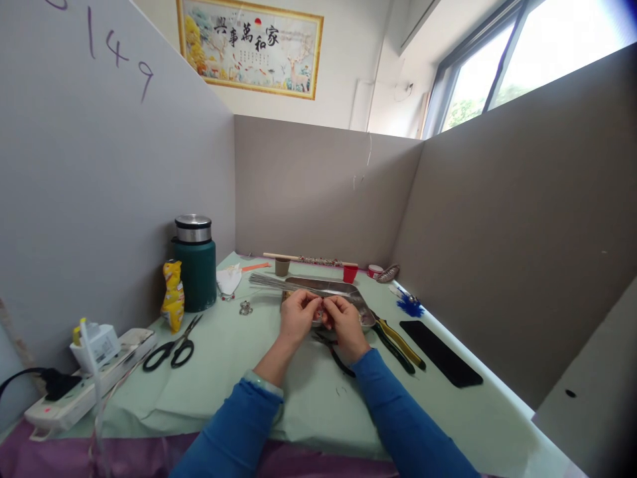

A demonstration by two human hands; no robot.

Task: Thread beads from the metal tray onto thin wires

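My left hand (297,316) and my right hand (345,324) meet at the fingertips over the near edge of a metal tray (355,292). Both are closed in a pinch around something small and reddish, too small to name. A bundle of thin metal wires (269,282) lies across the tray's left side, just beyond my left hand. Beneath my right hand, dark-handled pliers (342,364) lie on the green cloth, partly hidden. Green-and-yellow-handled pliers (401,345) rest right of my right hand.
Black scissors (174,348), a yellow packet (172,299), a green flask (195,275) and a power strip (64,405) are at left. Small cups, one red (350,273), stand behind the tray. A black phone-like slab (440,353) and a blue tassel (410,305) lie right. Grey partitions (318,192) surround the table.
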